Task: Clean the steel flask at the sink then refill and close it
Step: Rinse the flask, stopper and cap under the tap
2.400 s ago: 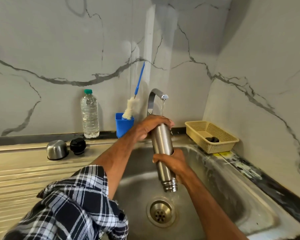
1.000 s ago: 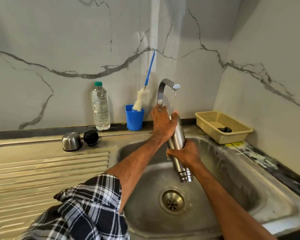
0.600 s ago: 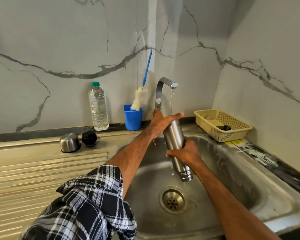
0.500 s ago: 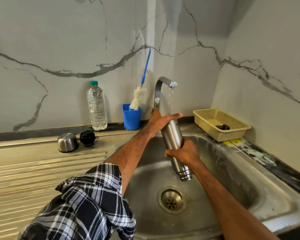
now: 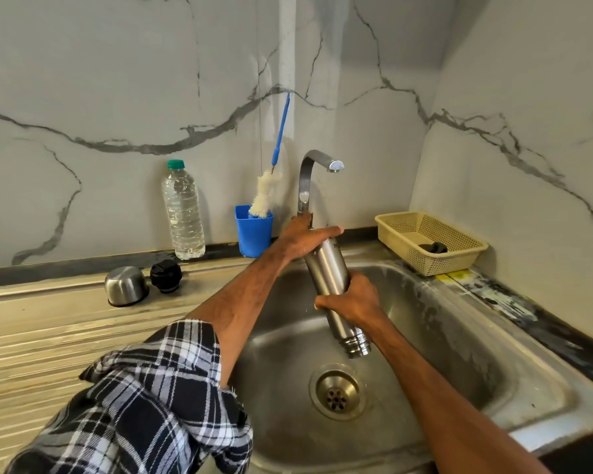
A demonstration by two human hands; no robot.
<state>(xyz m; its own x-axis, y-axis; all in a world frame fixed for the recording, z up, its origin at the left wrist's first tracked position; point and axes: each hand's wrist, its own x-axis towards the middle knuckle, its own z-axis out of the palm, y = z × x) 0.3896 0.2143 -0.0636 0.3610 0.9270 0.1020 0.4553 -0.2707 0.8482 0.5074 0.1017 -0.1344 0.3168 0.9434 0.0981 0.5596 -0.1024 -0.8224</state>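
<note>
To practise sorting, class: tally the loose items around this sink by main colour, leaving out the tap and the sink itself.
Steel: 2, the flask and the cup lid
Black: 2, the stopper and the dark item
Blue: 2, the tumbler and the blue-handled brush
Clear: 1, the water bottle
Yellow: 1, the basket
Total: 8

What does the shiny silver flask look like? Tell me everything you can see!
The flask is a tall, slim cylinder of shiny brushed steel, with a small dark mark near its base. It is upside down and tilted, its capless, threaded neck pointing down into the sink. The left hand rests over its upturned base with fingers straight. The right hand grips its middle. Nothing else touches it.
</note>
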